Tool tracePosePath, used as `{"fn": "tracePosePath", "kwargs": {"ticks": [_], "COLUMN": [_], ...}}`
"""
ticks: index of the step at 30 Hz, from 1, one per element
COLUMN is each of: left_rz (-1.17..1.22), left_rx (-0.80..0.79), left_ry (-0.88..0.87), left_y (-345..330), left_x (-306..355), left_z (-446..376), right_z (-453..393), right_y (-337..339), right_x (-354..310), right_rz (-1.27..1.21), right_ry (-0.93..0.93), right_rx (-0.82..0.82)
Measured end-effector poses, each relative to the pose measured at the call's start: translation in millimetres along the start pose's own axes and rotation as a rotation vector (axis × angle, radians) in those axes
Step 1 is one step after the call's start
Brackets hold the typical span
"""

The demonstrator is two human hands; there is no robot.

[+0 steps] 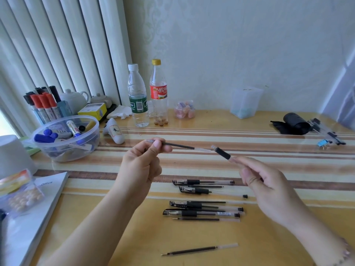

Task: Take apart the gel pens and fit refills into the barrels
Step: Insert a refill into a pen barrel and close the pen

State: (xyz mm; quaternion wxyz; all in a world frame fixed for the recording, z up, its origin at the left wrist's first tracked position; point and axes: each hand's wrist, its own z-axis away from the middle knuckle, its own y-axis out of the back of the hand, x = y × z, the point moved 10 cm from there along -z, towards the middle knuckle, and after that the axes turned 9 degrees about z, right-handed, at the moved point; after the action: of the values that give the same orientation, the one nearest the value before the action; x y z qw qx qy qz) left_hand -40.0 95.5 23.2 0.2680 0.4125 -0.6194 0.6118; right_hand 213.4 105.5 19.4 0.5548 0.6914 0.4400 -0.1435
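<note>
The refill (178,146) is lined up on the mouth of the barrel (223,153), both held up in the air above the striped table (269,237), and this is where it could slip: the clear back end of the refill looks to be right at the barrel's opening, and if the two are not in line it may catch on the rim and bend, or skid past altogether. The left hand (143,162) pinches the refill near its writing tip between thumb and forefinger, the other fingers curled in; held so far from the end being fed in, that end looks free to wobble. The right hand (269,187) grips the barrel low on its clear shaft, fingers curled round it, the black grip sleeve pointing toward the refill. A loose hold there could let the barrel turn or tip. Below the hands wait the other gel pens (203,198), some apart, and one spare refill (199,249) nearest the person.
</note>
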Motion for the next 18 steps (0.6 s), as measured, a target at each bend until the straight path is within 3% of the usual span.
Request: {"fn": "tracePosePath", "kwargs": {"ticks": [18], "left_rz": [0.047], "left_rx": [0.013], "left_ry": [0.062], "left_y": [6.4], "left_x": [-10.5], "left_z": [-4.0], "right_z": [1.2], "right_y": [1.7], "right_x": [-9.1], "right_rz": [0.029], "right_ry": [0.055], "right_rx": [0.029]}}
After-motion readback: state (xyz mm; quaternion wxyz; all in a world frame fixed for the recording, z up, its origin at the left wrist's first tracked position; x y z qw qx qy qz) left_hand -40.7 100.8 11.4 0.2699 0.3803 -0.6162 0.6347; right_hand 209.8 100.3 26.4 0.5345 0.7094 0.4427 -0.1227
